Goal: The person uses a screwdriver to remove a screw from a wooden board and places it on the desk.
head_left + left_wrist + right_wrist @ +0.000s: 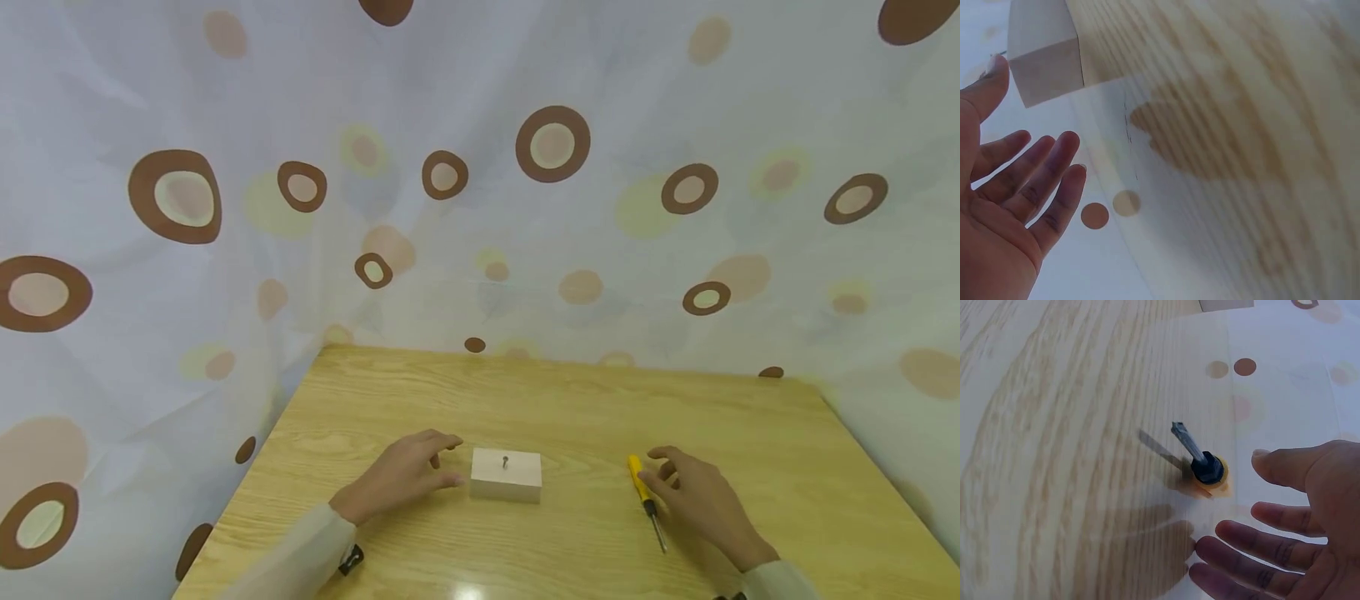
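A pale wooden block (506, 477) sits near the middle of the table, with a screw (506, 461) standing upright from its top. Just left of the block, my left hand (405, 472) is apart from it, fingers relaxed and holding nothing. The block (1044, 53) also shows at the top of the left wrist view. A screwdriver (643, 487) with a yellow and black handle lies on the table, its metal tip toward me. My right hand (697, 496) hovers close to its right side, fingers loosely bent. In the right wrist view the screwdriver (1208, 469) appears tip-on, with a gap to my thumb.
The wooden table (570, 408) has a light grain. White cloth (487, 208) with brown and beige circles hangs behind it and along both sides. Dark straps show at both wrists.
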Demonstrator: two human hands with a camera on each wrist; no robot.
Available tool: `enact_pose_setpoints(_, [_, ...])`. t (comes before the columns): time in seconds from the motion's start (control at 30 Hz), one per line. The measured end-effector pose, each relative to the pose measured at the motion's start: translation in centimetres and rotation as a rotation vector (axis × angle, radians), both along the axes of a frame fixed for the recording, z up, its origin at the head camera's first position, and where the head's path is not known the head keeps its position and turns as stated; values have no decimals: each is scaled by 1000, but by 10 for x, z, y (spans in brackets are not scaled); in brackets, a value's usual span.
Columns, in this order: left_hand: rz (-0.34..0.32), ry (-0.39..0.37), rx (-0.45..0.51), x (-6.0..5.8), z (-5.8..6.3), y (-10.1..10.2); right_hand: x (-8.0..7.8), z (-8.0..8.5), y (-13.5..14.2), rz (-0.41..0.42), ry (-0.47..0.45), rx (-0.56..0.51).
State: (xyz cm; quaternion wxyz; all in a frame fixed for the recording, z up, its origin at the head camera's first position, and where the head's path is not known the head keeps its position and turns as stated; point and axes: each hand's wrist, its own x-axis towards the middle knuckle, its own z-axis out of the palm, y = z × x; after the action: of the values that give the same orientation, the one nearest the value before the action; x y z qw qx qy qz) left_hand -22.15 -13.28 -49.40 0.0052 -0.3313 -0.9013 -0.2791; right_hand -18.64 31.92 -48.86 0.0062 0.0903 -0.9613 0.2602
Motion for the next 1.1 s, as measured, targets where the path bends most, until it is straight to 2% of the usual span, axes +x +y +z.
enact_pose_setpoints(0.17, [-36, 18, -5, -3, -3, 10, -2, -4, -1, 23, 35, -23])
enact_pose_setpoints(0.47, [-40, 53, -24, -4, -2, 21, -7, -6, -7, 32, 21, -7])
enact_pose_setpoints(1.1, [-52, 56, -17, -4, -5, 24, -22, -3, -22, 34, -36, 34])
